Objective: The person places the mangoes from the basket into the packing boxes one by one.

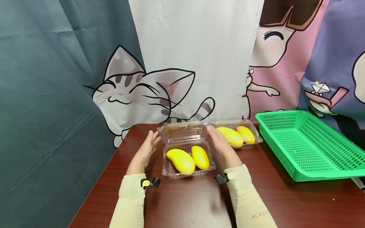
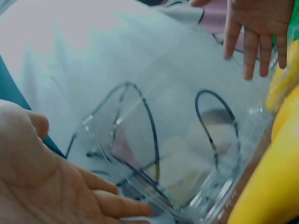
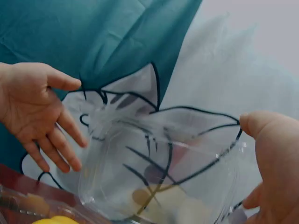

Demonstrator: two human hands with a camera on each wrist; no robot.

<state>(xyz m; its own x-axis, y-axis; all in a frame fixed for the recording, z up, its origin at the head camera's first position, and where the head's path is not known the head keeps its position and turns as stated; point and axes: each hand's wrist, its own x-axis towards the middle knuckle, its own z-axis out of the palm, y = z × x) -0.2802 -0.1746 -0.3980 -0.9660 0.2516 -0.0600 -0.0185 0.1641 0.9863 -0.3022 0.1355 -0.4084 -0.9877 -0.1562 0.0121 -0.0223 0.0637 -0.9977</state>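
A clear plastic clamshell box [image 1: 166,172] stands in front of me on the table, holding two yellow mangoes [image 1: 181,161]. Its hinged lid [image 1: 185,134] is raised at the back. My left hand [image 1: 144,151] is beside the lid's left edge with fingers extended and nothing in its grasp. On the other side, my right hand [image 1: 223,146] stands by the lid's right edge, palm facing inward. In the right wrist view its thumb [image 3: 266,123] is close to the lid [image 3: 163,154]; whether it touches I cannot tell.
Behind the right hand sits a second clear box [image 1: 258,139] with yellow mangoes [image 1: 246,134] inside. A green plastic basket [image 1: 285,142] lies to the right on the brown table [image 1: 188,202]. A printed curtain [image 1: 199,47] hangs behind the table's far edge.
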